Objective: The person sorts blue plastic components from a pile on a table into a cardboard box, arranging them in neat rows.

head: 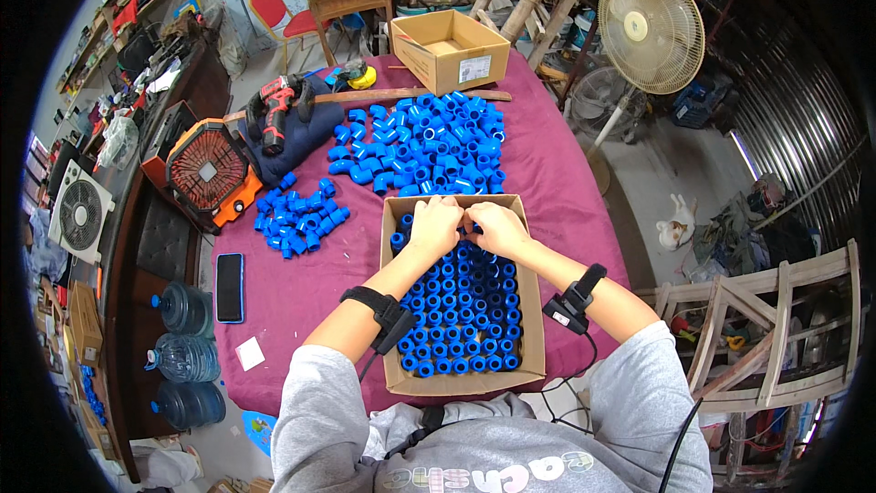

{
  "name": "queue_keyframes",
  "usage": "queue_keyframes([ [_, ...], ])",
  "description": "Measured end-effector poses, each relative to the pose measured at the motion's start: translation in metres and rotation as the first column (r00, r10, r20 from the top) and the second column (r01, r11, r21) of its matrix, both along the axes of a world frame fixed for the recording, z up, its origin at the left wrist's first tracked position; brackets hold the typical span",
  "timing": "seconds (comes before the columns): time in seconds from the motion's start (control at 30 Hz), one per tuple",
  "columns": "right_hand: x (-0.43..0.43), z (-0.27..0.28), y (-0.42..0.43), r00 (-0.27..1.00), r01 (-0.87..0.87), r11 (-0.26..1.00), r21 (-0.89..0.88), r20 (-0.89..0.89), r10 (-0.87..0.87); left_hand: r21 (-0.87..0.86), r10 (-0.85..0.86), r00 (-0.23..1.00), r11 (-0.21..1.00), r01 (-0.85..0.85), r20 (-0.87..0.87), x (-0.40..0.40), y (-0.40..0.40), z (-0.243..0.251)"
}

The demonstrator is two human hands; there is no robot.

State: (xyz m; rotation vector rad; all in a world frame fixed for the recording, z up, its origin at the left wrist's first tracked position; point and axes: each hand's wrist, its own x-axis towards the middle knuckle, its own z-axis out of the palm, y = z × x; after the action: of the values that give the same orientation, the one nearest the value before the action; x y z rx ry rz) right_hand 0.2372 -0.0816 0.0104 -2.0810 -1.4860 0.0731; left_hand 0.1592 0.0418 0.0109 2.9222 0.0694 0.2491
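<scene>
An open cardboard box [534, 349] stands in front of me on a cloth-covered table. Blue plastic pipe fittings [449, 319] line it in close rows, most with their round openings facing up. Over the far end of the box, my left hand [438, 222] and my right hand [497, 227] come together, fingers curled downward. Their fingertips are largely hidden, so whether they hold a fitting cannot be seen. Just beyond the box lies a large loose heap of blue elbow fittings [438, 144]. A smaller heap of short blue fittings [301, 216] lies to its left.
On the maroon cloth [561, 185] are a phone [230, 287], a white paper square [250, 354], an orange-framed fan [207, 171] and a red cordless drill [277, 109]. Another cardboard box [448, 48] sits at the far edge. A pedestal fan [636, 27] stands right; water jugs [183, 358] stand left.
</scene>
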Motion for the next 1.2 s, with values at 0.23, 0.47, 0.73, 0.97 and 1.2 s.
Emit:
queue_keyframes([
  [0.23,0.000,-0.001,0.002,0.999,-0.038,0.998,0.052,0.024,0.037,0.043,0.007,0.998,0.999,-0.010,0.068,0.001,0.002,0.000],
  [0.47,0.000,0.002,0.004,1.000,-0.021,0.998,-0.061,-0.001,0.021,0.029,0.019,0.999,0.999,-0.020,0.050,-0.001,0.003,0.000],
  [0.73,0.003,-0.004,0.006,0.999,-0.037,0.998,-0.047,-0.021,0.036,0.040,0.025,0.997,0.999,-0.029,0.076,-0.002,0.006,-0.004],
  [0.97,0.004,-0.008,0.005,0.998,-0.057,0.996,-0.068,0.029,0.059,0.053,0.042,0.986,0.997,-0.051,0.163,-0.002,0.005,-0.014],
  [1.2,0.001,0.014,0.008,0.996,-0.091,0.979,-0.184,-0.025,0.088,0.030,0.063,0.991,0.997,-0.067,0.121,-0.013,0.016,0.005],
])
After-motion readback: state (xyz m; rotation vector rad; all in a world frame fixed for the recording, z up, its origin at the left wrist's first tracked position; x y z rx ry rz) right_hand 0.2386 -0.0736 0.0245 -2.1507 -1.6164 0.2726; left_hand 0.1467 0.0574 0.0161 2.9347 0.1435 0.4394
